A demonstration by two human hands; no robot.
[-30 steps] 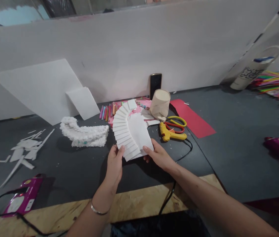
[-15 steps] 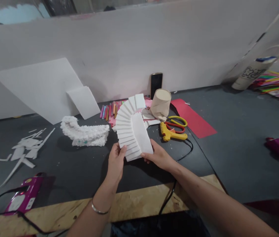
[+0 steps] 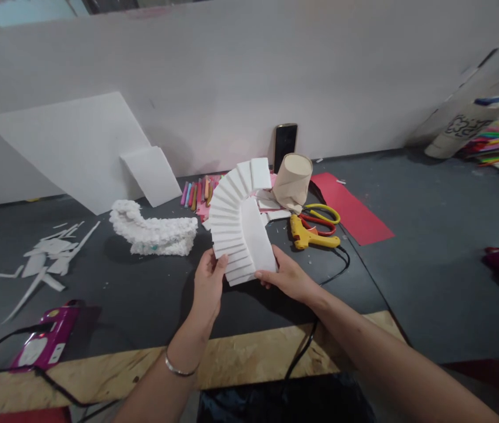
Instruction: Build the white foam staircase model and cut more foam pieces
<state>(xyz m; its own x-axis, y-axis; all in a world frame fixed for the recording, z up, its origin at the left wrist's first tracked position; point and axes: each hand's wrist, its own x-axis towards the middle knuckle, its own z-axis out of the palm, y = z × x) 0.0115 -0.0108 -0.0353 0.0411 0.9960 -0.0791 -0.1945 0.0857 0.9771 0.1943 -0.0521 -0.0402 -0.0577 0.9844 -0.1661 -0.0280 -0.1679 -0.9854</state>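
Between both hands is a white foam-board piece (image 3: 227,217), its flat pieces layered in a curved fan like small stairs. My left hand (image 3: 208,276) grips its lower left edge, thumb on top. At the lower right edge my right hand (image 3: 288,276) is closed on it, thumb on the front and fingers partly hidden behind. To the left lies a fluffy white curved model (image 3: 154,230). A yellow glue gun (image 3: 311,234) rests right of the foam piece, near red-and-yellow-handled scissors (image 3: 323,216) and a crumpled beige paper cup (image 3: 293,179).
White scraps (image 3: 53,255) and a purple power strip (image 3: 46,341) with a cord lie at left. White boards (image 3: 73,147) lean on the wall. Crayons (image 3: 194,194), a phone (image 3: 285,144), red paper (image 3: 355,211) and a tall white holder (image 3: 461,132) stand or lie farther back.
The view has shifted slightly, so most things sit a little higher and farther right. Both hands keep their hold on the foam-board piece, which appears tilted slightly more to the right.
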